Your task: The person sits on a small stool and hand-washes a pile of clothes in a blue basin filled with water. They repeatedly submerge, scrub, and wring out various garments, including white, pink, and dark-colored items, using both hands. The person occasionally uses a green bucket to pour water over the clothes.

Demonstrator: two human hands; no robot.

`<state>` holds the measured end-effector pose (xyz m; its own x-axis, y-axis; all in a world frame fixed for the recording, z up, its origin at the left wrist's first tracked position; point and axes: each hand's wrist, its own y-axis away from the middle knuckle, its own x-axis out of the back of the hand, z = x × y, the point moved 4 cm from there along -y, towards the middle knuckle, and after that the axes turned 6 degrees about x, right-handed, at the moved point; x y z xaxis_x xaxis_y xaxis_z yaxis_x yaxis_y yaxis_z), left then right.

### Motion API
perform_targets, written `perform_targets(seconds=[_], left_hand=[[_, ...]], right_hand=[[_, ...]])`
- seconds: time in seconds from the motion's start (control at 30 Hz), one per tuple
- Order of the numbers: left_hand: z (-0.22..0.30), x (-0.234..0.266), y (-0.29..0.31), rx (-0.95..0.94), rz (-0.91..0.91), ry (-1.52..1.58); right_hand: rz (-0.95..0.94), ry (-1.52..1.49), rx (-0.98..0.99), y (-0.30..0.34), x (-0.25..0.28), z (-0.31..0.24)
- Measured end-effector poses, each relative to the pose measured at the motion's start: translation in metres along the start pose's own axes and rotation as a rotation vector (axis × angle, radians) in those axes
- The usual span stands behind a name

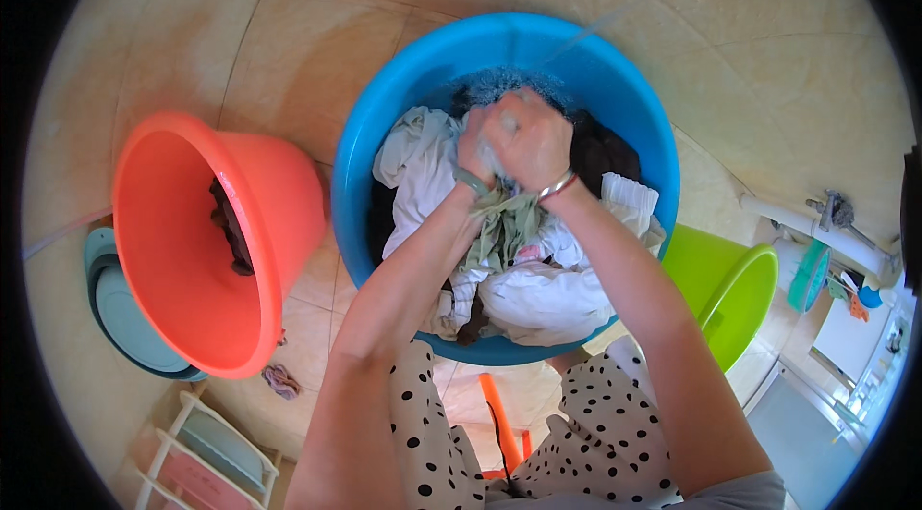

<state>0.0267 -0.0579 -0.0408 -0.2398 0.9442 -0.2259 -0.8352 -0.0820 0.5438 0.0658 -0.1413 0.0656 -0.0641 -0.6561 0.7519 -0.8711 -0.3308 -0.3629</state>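
Over a big blue tub [357, 241], my two hands press together, fingers closed. My right hand [530, 137] is wrapped over my left hand [473, 147], which it partly hides. A pale green cloth [511, 230] is bunched between them and hangs down below the wrists. Suds cling to the knuckles. Beneath the hands lie white clothes [543, 303] and dark brown clothes [607, 150]. Past my fingers, a thin stream of water [600, 22] falls from the upper right and splashes into the tub.
At left, an orange bucket [274, 212] leans on its side with dark cloth [230, 227] inside. Behind it are teal basins [139, 308]; a white rack [158, 457] stands lower left. A lime green bucket [725, 289] lies right of the tub. A small crumpled cloth [280, 381] is on the floor.
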Motion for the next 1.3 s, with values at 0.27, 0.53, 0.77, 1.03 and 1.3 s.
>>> perform_targets(seconds=[0.27,0.53,0.77,1.03,1.3], left_hand=[[0.009,-0.013,-0.016,0.198,0.002,0.866],[-0.043,0.03,-0.087,0.092,0.113,0.112],[-0.015,0.005,-0.068,0.284,-0.158,0.757],[0.051,-0.021,0.007,0.172,-0.384,0.639],[0.077,-0.043,0.046,0.19,-0.322,0.408]], right_hand=[[-0.224,0.332,-0.438,0.019,-0.009,0.141],[-0.622,0.572,-0.362,0.029,-0.059,0.141],[-0.263,0.093,-0.387,0.014,-0.035,0.111],[-0.339,0.024,0.322,0.034,0.055,-0.078],[-0.093,0.082,0.386,0.032,0.049,-0.091]])
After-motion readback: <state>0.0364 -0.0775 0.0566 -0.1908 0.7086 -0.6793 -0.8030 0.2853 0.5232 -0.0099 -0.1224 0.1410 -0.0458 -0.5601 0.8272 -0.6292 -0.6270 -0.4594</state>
